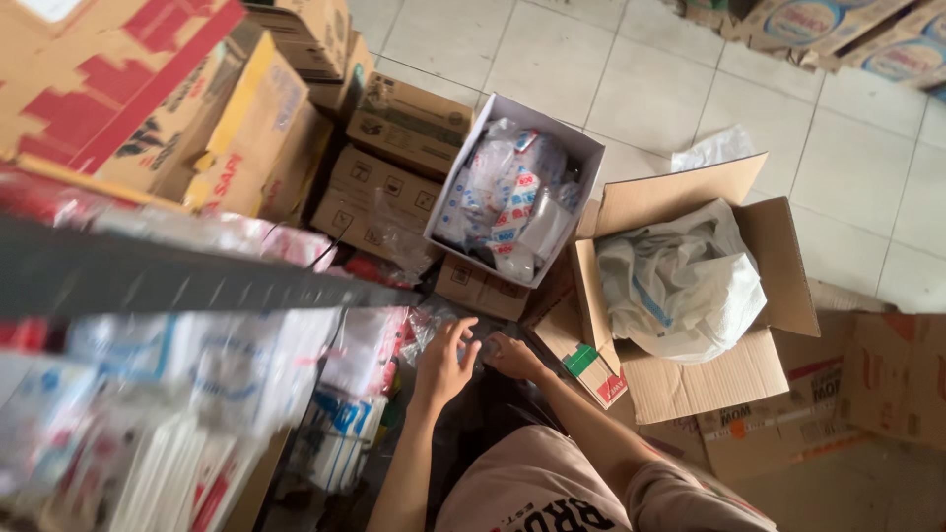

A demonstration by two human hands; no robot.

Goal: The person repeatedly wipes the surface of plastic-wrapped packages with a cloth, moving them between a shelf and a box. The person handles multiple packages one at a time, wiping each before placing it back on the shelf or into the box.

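My left hand point(445, 363) reaches down low beside a shelf, fingers spread over a clear plastic packet point(434, 323) on the floor. My right hand point(510, 356) is just to its right, fingers curled against the same crinkled plastic; whether it grips the packet is hard to tell. Just beyond my hands stands an open white box point(583, 148) full of small clear-wrapped packets with red and blue print. To the right an open brown carton point(749, 374) holds a crumpled white plastic bag point(680, 281).
A grey metal shelf point(177, 281) on the left holds several wrapped packets. Stacked cardboard cartons point(246, 128) fill the upper left. More flattened cartons point(887, 379) lie at the right. A white tiled floor point(631, 69) stretches behind, with printed cartons point(838, 30) at the top right.
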